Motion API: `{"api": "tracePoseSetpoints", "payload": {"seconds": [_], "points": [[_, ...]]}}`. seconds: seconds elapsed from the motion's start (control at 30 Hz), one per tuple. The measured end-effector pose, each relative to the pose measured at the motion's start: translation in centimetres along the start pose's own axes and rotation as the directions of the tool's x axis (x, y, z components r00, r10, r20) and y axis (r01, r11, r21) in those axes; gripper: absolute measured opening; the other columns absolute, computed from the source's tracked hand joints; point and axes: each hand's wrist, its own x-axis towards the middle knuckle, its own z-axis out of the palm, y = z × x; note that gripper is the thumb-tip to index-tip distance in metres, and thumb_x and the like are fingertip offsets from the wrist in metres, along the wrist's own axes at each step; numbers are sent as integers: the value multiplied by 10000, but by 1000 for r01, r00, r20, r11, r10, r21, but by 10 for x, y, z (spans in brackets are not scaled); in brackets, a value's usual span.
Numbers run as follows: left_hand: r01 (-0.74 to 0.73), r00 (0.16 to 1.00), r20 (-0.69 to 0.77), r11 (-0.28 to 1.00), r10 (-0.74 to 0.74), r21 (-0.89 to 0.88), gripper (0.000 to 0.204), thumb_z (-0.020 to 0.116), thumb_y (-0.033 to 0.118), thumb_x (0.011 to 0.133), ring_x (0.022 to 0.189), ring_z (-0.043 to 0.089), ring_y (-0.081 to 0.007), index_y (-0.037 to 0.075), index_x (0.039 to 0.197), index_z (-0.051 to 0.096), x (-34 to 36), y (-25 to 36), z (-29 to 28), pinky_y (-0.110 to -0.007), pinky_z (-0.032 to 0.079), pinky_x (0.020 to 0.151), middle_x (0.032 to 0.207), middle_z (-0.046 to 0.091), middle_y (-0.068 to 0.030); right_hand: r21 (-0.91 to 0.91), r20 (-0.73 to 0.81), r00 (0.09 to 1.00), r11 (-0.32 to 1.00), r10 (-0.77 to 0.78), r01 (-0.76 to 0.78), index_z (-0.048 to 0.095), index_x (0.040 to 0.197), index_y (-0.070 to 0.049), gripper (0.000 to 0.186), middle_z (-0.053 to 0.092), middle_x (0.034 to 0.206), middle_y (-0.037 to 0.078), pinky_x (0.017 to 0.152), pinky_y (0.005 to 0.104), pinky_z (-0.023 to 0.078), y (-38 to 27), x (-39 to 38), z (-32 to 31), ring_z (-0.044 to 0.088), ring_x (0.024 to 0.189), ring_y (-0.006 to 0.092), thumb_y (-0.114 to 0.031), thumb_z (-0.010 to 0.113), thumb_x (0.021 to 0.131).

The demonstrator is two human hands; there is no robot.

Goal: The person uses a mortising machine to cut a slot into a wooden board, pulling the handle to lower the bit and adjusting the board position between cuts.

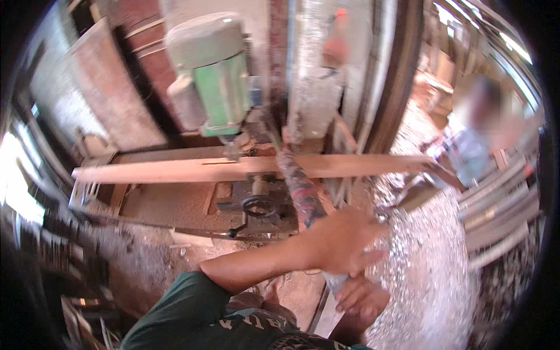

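Note:
My left hand (pixel 344 239), blurred by motion, is over the lower end of a long lever (pixel 297 186) wrapped in patterned cloth; its finger grip is unclear. Just below it, my right hand (pixel 361 300) has curled fingers near the lever's pale end; what they hold is hidden. The lever slants up toward a green upright machine (pixel 219 93) with a pale motor cap. Under its tool head, a long wooden beam (pixel 128 172) with a narrow slot lies crosswise, above a black handwheel (pixel 258 206).
Another person (pixel 469 157) stands at the right, a hand at the beam's end. Stacked timber (pixel 496 216) lies beside them. Boards and panels (pixel 99 81) stand behind the machine, and a blurred orange object (pixel 334 41) hangs on the wall. Wood scraps (pixel 192 238) lie below the machine bed.

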Motion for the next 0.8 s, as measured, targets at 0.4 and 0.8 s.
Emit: {"api": "tracePoseSetpoints", "payload": {"seconds": [0.4, 0.8], "points": [[305, 952, 59, 943, -300, -130, 467, 489, 487, 1037, 925, 658, -373, 59, 1118, 659, 19, 9, -13, -460, 492, 813, 960, 701, -191, -670, -179, 979, 717, 95, -193, 506, 792, -47, 268, 561, 743, 27, 587, 287, 434, -35, 48, 33, 512, 662, 106, -85, 755, 883], [312, 942, 126, 950, -310, 8, 484, 482, 456, 1054, 796, 626, -343, 4, 1024, 651, 14, 11, -9, -432, 475, 754, 838, 652, -197, -828, -192, 762, 314, 618, -464, 368, 1447, 23, 854, 622, 1245, 297, 1014, 474, 478, -51, 56, 38, 613, 1179, 441, -347, 813, 819]]}}
